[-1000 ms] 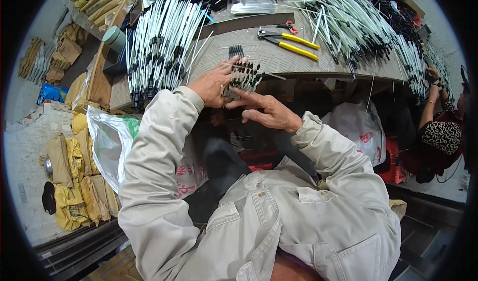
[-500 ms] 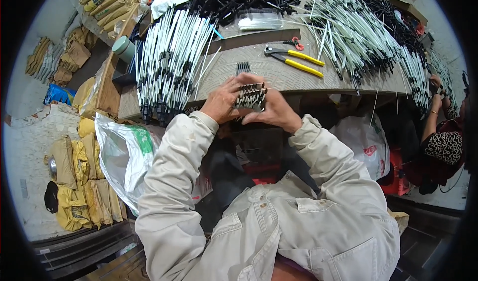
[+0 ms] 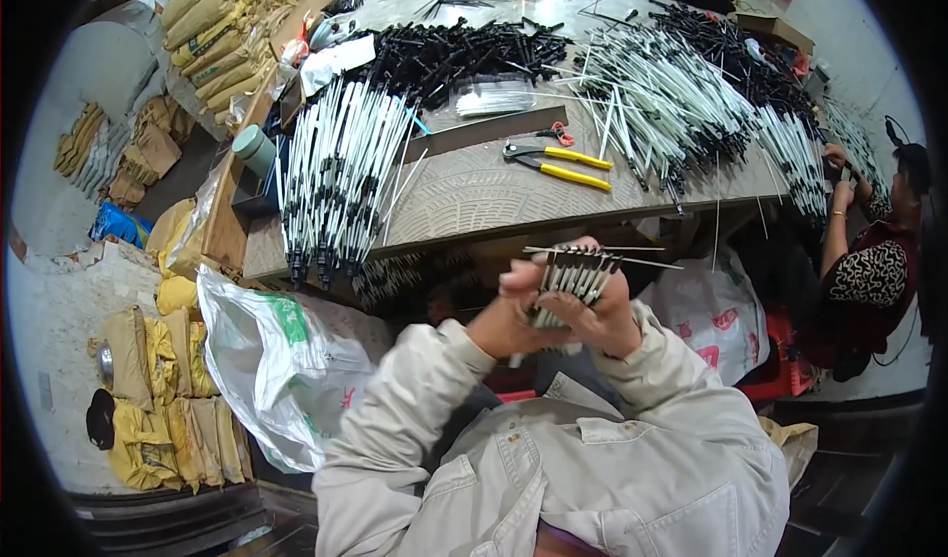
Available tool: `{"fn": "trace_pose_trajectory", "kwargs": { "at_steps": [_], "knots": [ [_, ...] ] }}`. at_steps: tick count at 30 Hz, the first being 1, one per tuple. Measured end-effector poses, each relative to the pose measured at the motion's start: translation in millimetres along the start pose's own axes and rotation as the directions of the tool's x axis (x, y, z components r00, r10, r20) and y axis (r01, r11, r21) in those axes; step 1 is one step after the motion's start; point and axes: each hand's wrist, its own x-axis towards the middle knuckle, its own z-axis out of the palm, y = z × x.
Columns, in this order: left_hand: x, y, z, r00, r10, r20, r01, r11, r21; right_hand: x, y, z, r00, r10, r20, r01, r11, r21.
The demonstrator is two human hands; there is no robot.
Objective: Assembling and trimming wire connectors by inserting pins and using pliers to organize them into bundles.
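In front of my body, below the table's near edge, I hold a bundle of thin pale rods with black ends [image 3: 578, 278] in both hands. My right hand [image 3: 614, 320] wraps the bundle from the right, its thumb lying across the rods. My left hand [image 3: 506, 322] grips the bundle's left and lower side, with some fingertips raised and blurred. A thin pale rod [image 3: 647, 262] sticks out crosswise to the right past the bundle's black ends. The bundle's lower part is mostly hidden by my hands.
On the table [image 3: 464, 197] lie yellow-handled pliers [image 3: 561, 167], a flat dark strip [image 3: 494, 132], and piles of pale rods [image 3: 341, 162] and black parts [image 3: 444, 58]. White sacks [image 3: 262, 359] stand below. A co-worker [image 3: 874, 251] handles rods at the far right.
My hands and the bundle have moved nearer my body and to the right, away from the table edge. The bundle is turned, and the view takes in more of the table's far side.
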Motion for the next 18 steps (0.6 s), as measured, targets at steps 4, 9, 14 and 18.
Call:
{"fn": "trace_pose_trajectory", "kwargs": {
  "at_steps": [4,9,14,18],
  "knots": [
    [-41.2,-105.7,61.7,0.923,-0.382,-0.044,0.346,0.874,-0.341,-52.8,41.4,7.1,0.751,0.658,-0.052,-0.560,0.677,0.478],
    [-34.3,-79.8,25.3,0.745,-0.591,0.308,0.490,0.800,0.347,-86.2,75.1,-10.0,0.728,0.680,-0.083,-0.569,0.668,0.479],
    [55.2,21.9,-95.4,0.735,-0.678,-0.036,0.668,0.713,0.213,-92.3,86.7,-20.4,0.684,0.729,-0.037,-0.604,0.594,0.532],
    [133.7,16.8,-204.8,0.920,-0.024,-0.391,0.379,0.306,0.873,-86.6,81.9,-25.7,0.671,0.741,-0.009,-0.619,0.567,0.544]
  ]
}}
